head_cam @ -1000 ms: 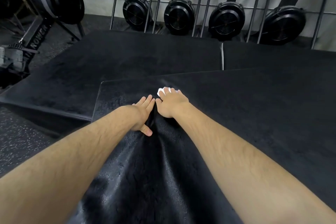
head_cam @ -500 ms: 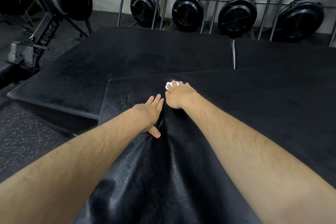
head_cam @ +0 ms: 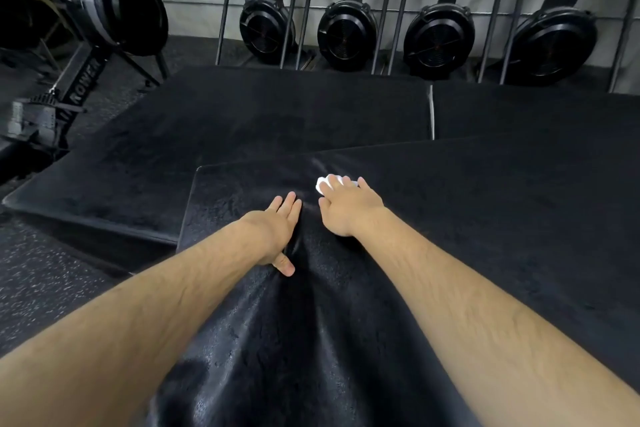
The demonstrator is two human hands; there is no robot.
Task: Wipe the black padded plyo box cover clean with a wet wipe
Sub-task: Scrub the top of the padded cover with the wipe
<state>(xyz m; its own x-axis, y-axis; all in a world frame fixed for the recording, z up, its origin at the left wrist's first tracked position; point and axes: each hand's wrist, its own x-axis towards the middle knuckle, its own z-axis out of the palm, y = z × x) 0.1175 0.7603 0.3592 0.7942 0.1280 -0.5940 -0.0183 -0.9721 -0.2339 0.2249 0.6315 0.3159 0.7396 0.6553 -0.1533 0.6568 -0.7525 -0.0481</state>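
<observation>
The black padded plyo box cover (head_cam: 467,218) fills the lower middle and right of the head view; its near part shines wet. My left hand (head_cam: 277,229) lies flat on the cover with straight fingers and the thumb spread toward me. Just to its right, my right hand (head_cam: 346,208) presses a white wet wipe (head_cam: 323,182) onto the cover near its far edge. The wipe shows only beyond my fingertips; the rest is hidden under the hand. Both forearms reach in from the bottom corners.
Two lower black padded boxes (head_cam: 242,135) lie behind and to the left. Several rowing machines (head_cam: 346,35) stand upright against the far wall, and another rower (head_cam: 86,55) sits at the left. Speckled rubber floor (head_cam: 52,281) runs along the left side.
My right hand has slid the wipe forward toward the cover's far edge and apart from the left hand. The left hand stays flat in the same spot.
</observation>
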